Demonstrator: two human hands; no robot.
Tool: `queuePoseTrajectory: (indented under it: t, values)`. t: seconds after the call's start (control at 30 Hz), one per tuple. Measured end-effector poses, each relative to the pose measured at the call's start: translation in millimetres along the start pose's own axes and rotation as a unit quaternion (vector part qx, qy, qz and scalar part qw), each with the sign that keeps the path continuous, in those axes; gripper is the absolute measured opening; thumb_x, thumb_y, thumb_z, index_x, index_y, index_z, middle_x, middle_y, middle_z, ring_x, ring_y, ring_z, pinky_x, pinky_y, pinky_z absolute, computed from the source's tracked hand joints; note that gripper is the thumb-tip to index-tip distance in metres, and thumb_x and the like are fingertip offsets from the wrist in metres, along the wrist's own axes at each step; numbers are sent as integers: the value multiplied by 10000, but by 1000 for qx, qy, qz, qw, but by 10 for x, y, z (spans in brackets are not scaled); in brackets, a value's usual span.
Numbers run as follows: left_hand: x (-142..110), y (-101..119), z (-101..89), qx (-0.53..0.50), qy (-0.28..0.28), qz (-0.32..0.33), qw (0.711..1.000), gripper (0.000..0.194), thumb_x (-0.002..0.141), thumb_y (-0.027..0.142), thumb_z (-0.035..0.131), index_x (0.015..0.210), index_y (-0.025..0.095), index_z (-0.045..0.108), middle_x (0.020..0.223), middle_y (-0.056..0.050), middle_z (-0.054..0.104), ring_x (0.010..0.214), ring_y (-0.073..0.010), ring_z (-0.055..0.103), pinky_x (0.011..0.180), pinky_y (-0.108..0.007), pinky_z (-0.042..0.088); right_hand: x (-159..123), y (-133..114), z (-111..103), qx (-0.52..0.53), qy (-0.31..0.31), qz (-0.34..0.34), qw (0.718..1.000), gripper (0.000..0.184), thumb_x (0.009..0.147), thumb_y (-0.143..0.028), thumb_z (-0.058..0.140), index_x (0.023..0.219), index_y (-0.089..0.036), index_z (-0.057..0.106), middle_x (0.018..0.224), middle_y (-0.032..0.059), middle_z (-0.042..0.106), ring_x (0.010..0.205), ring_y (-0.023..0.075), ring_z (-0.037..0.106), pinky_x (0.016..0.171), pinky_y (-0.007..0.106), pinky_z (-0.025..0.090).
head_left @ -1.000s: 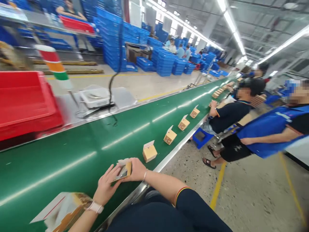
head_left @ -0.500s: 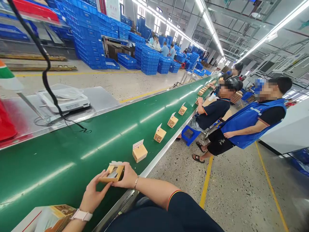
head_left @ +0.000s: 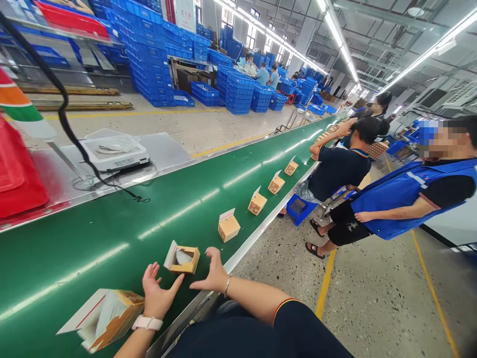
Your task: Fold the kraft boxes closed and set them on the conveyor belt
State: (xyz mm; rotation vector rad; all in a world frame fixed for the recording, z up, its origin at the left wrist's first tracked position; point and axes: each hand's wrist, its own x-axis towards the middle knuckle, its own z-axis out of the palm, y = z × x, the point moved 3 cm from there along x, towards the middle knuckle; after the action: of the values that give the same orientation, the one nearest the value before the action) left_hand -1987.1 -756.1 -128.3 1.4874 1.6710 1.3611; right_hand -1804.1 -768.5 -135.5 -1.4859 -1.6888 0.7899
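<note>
Left hand point(head_left: 158, 293) and right hand point(head_left: 213, 271), both open and empty, just beside a small open cardboard box point(head_left: 182, 258) on the green conveyor belt point(head_left: 74, 248).

Green conveyor belt point(head_left: 74, 248) w/ open cardboard boxes point(head_left: 228, 226).
</note>
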Motion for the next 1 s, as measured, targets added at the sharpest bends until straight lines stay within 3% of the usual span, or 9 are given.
queuePoseTrajectory:
  t: [0.1,0.2,0.4,0.57,0.7,0.77,0.87,0.93,1.0]
  values:
    - [-138,121,23,70,65,118,988,745,524,626,753,1045,162,492,1060,-138,561,1042,-347,576,857,-506,514,255,-46,-212,-21,-25,-60,998,1122,457,-403,883,1386,-144,311,1411,219,392,1340,327,391,1114,512,331]
    - [-250,293,243,134,-27,198,971,567,711,526,674,1107,148,529,1108,-163,607,1079,-322,578,932,-489,469,440,-83,-337,-58,-77,-113,989,926,574,-379,836,1362,-195,385,1332,153,487,1247,282,483,1069,473,388]
    - [-141,521,431,288,-177,141,930,608,794,421,657,1340,194,519,1424,-141,483,1338,-348,374,925,-467,425,521,-6,-515,-72,-113,-145,980,629,597,-375,835,1165,-205,627,1137,121,574,1061,282,533,979,499,426]
    - [80,772,467,353,-242,119,896,662,795,451,650,1396,229,483,1440,-107,475,1351,-361,327,944,-487,386,696,-87,-672,-159,-126,-185,962,391,657,-445,799,984,-243,722,1376,105,506,1218,327,428,966,500,407]
    - [141,818,457,362,-279,136,879,642,766,479,637,1361,264,528,1416,-93,505,1292,-377,398,928,-505,406,672,-212,-719,-231,-171,-214,934,360,717,-498,742,997,-272,719,1375,36,559,1181,293,501,914,457,445]
    - [213,686,434,350,-287,142,880,506,773,465,574,1235,269,634,1313,-94,598,1231,-380,463,903,-528,427,658,-212,-649,-236,-174,-206,934,279,760,-493,706,951,-290,721,1371,-6,568,1111,249,561,889,417,463]
    - [410,451,469,255,-282,153,912,399,751,479,472,944,232,720,1130,-136,686,1131,-386,542,924,-564,439,741,-127,-487,-187,-136,-166,959,167,774,-432,712,783,-265,715,1264,-33,641,1064,189,603,900,343,467]
    - [493,385,500,179,-254,130,942,359,717,530,432,710,243,647,906,-144,702,1006,-369,601,901,-553,477,783,-93,-385,-119,-115,-129,978,238,771,-352,720,601,-211,633,1027,-17,706,1051,156,615,909,284,465]
    - [489,423,502,109,-183,109,971,351,680,586,430,647,256,546,784,-120,647,916,-342,621,896,-538,500,774,-103,-331,-50,-77,-52,994,357,721,-301,760,507,-185,499,864,3,662,1017,147,616,884,245,475]
